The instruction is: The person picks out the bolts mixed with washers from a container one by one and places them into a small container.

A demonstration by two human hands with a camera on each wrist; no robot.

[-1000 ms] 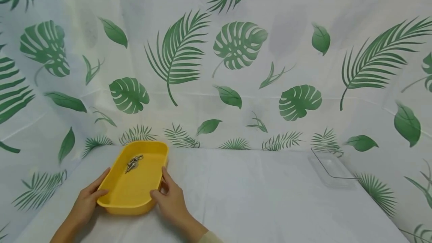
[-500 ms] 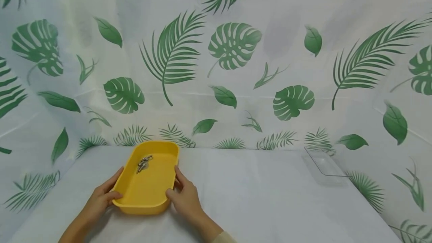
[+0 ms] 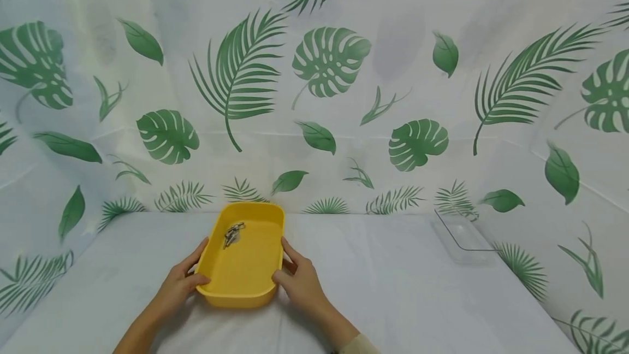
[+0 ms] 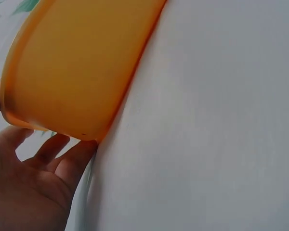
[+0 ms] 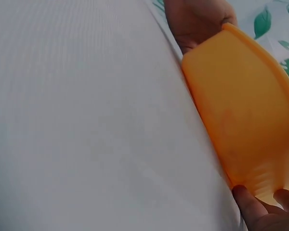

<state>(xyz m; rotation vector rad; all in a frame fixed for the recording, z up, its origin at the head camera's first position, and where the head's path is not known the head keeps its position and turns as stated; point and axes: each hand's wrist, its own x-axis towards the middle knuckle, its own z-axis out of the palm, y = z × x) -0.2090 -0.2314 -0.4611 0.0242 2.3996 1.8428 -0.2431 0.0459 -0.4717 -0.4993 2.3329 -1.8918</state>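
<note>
A yellow plastic tray (image 3: pixel 245 275) with rounded corners lies left of the middle of the table, between both hands. Inside it, toward the far left corner, is a small cluster of shiny metal pieces (image 3: pixel 232 234), too small to make out in kind. My left hand (image 3: pixel 179 283) grips the tray's left side, thumb over the rim and fingers along the outer wall. On the opposite side my right hand (image 3: pixel 302 283) holds the tray the same way. Both wrist views show the tray's outer wall (image 4: pixel 77 67) low against the white cloth, with fingertips (image 5: pixel 243 192) at its lower edge.
A clear plastic container (image 3: pixel 464 242) stands at the table's far right. White cloth (image 3: pixel 393 299) covers the table. Behind and at the sides hangs a white sheet (image 3: pixel 354 163) printed with green leaves.
Both hands have moved the yellow tray to the right across the table, with the metal pieces staying in its far left corner. The head view has turned slightly right.
</note>
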